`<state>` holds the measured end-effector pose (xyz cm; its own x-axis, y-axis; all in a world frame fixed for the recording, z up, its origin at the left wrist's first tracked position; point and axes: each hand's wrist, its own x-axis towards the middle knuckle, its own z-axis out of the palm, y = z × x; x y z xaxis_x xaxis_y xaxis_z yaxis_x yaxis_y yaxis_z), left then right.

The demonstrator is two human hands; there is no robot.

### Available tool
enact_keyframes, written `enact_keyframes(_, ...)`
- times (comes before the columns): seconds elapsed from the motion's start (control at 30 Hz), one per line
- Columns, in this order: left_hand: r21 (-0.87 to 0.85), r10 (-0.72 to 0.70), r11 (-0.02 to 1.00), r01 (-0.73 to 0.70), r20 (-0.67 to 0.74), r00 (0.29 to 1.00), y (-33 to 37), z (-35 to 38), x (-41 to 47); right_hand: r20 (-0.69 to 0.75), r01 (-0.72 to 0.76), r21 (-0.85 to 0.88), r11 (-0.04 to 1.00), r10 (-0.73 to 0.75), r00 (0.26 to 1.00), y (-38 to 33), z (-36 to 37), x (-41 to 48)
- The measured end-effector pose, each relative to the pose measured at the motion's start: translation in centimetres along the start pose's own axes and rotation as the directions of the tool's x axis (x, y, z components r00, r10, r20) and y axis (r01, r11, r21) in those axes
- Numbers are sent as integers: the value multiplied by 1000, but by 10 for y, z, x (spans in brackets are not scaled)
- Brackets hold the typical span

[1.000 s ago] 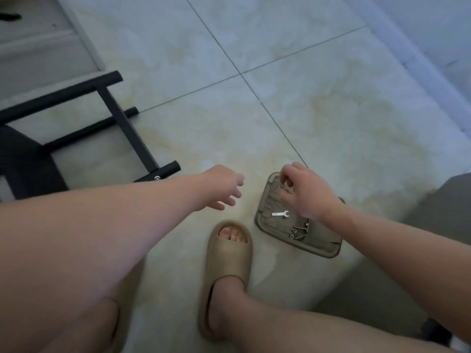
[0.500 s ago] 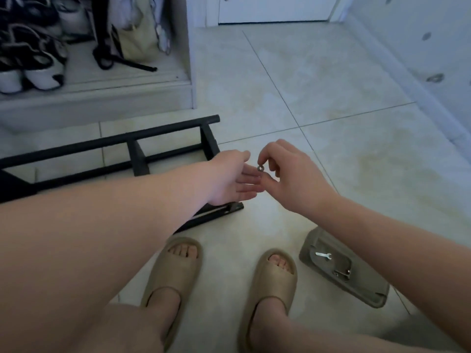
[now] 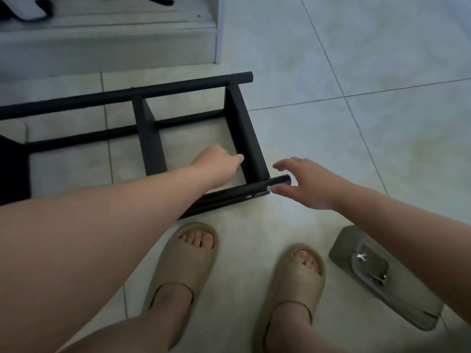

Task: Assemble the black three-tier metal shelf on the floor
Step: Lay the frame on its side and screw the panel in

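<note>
The black metal shelf frame [image 3: 153, 138] lies flat on the tiled floor, its tubes and flat crossbars forming a ladder shape. My left hand [image 3: 219, 163] reaches inside the frame to the near right corner, knuckles up against the flat crossbar [image 3: 244, 133]; its fingertips are tucked out of sight. My right hand [image 3: 305, 184] hovers at the end of the near black tube [image 3: 242, 193] with fingers spread. Its thumb touches a small silver fastener [image 3: 268, 189] on the tube's side.
A grey tray [image 3: 407, 309] at lower right holds a small silver wrench [image 3: 362, 256] and several screws [image 3: 377, 277]. My feet in beige slippers [image 3: 183, 271] stand just before the frame. A low white cabinet base [image 3: 109, 47] runs along the back left.
The right hand had picked a nut from the tray and brought it to the left hand. Both hands have since moved down to the frame's near right corner. The view tilted down.
</note>
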<state>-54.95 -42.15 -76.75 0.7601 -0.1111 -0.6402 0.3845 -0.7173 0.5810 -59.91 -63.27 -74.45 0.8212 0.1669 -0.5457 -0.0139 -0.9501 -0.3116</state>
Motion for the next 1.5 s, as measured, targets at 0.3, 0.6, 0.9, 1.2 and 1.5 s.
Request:
enact_keyframes(0.3,552,311,717,-426,294,904,-45,26,19,-51,120,127,985,-114,992,25,34,28)
enact_keyframes(0.6,651,397,521,-552,388,832,-31,53,14,-36,77,104,992,-73,997,51,40,0)
enact_keyframes(0.9,657,384,377,-653,531,755,-14,70,9,-14,-61,94,994,62,998,74,60,-35)
enact_keyframes(1.2,457,189,750,-479,546,816,-28,75,13,-77,180,-341,923,-218,973,70,56,-15)
enact_keyframes(1.5,346,-12,910,-230,575,818,-29,63,33,-69,296,-421,857,-356,932,60,62,-2)
